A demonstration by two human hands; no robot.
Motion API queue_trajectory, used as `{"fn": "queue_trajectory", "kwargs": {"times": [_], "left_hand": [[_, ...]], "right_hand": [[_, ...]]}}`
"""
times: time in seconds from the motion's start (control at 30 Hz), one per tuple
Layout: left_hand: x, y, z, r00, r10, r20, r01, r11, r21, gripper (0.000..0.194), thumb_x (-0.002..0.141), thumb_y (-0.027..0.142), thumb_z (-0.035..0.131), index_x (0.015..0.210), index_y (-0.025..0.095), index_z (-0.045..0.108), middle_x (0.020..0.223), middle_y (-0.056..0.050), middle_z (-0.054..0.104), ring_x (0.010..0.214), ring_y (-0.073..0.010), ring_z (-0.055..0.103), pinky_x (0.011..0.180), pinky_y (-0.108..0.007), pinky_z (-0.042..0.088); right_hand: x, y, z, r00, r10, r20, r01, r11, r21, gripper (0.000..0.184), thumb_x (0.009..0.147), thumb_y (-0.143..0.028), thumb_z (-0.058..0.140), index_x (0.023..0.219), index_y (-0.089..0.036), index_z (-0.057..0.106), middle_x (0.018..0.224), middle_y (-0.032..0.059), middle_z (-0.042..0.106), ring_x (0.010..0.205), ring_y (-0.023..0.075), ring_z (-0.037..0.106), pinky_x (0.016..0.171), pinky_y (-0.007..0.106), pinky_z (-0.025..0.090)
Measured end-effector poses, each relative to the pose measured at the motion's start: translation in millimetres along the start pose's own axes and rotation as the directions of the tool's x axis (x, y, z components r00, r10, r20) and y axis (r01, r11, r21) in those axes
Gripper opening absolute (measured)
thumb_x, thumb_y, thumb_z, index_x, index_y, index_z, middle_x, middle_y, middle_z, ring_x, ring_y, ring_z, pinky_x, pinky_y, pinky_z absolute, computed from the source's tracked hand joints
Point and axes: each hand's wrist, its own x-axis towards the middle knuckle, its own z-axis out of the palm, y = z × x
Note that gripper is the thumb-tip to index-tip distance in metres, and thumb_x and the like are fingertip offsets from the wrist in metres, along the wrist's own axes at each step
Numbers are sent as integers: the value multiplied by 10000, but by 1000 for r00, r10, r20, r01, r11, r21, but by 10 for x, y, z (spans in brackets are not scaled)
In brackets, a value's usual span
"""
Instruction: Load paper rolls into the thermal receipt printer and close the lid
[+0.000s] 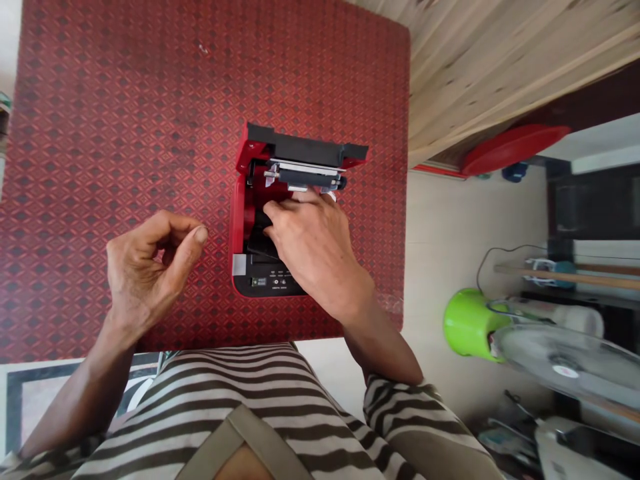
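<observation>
while the right hand point(320, 247), grip hidden from view, reaches into the red-and-black device point(238, 220), the left hand point(155, 267) hovers above the table point(125, 133), thumb and finger pinched together.

The person's top point(250, 380) is patterned in horizontal bands, dark brown alternating with off-white. A flat olive-beige band forms a pointed V at the neckline point(240, 427). The sleeves point(405, 413) carry the same banding; the one on the right arm adjoins a plain olive-grey section. Both forearms are uncovered below the sleeves. Hands bare: neither gloves nor rings observed.
</observation>
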Motion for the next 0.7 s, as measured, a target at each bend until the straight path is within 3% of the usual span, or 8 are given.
{"fn": "queue_trajectory", "kwargs": {"times": [0.17, 0.37, 0.5, 0.7], "left_hand": [[31, -71, -6, 999, -35, 15, 35, 999, -4, 178, 936, 356, 740, 818, 224, 746, 639, 77, 680, 525, -39, 545, 522, -166, 419], [56, -109, 2, 998, -59, 38, 59, 998, -8, 170, 939, 354, 742, 832, 222, 750, 674, 66, 701, 532, -40, 518, 522, -178, 419], [67, -149, 6, 995, -82, 58, 83, 997, -8, 182, 939, 378, 748, 849, 221, 761, 704, 54, 722, 553, -53, 540, 531, -195, 436], [211, -125, -24, 994, -53, 92, 53, 999, 0, 220, 944, 406, 758, 855, 205, 762, 670, 63, 690, 561, -46, 545, 515, -198, 412]], "right_hand": [[44, 26, 73, 998, -16, -59, 17, 1000, 13, 165, 1022, -113, 636, 1039, -157, 795, 972, 154, 827, 1074, 321, 699, 864, 425, 496], [-179, 143, 8, 975, -128, -180, 150, 982, 118, 212, 1059, -141, 600, 1205, -130, 753, 1133, 152, 815, 1083, 294, 699, 939, 437, 533], [-430, 247, 13, 939, -214, -271, 295, 905, 307, 252, 1062, -339, 659, 1205, -156, 759, 1149, 114, 821, 1086, 273, 698, 953, 433, 540], [-520, 291, 239, 913, -178, -366, 357, 783, 510, 181, 1038, -265, 695, 1147, -151, 785, 1025, 72, 830, 1017, 226, 713, 932, 392, 551]]}}
